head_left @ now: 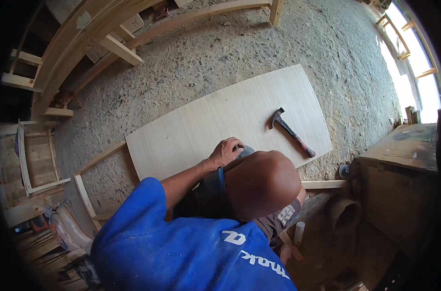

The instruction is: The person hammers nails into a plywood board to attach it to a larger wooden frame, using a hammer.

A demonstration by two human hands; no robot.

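My left hand (225,153) rests low over a pale plywood panel (201,126), just beyond my bent knee. Its fingers are curled and closed, and what they may hold is hidden. Touching or very near the fingertips is a rounded grey thing (247,151), partly covered by the knee. A claw hammer (291,132) with a dark head and a black-and-red handle lies on the panel to the right of that hand. I cannot make out my right hand; a small patch of skin beside my leg could be a hand or a foot.
The panel lies over a wooden frame (84,191) on rough, shaving-strewn ground. Curved timber framing (118,48) stands at the upper left. A wooden box (400,150) is at the right, with a white cylinder (299,233) near my leg. A sack (70,228) leans at the lower left.
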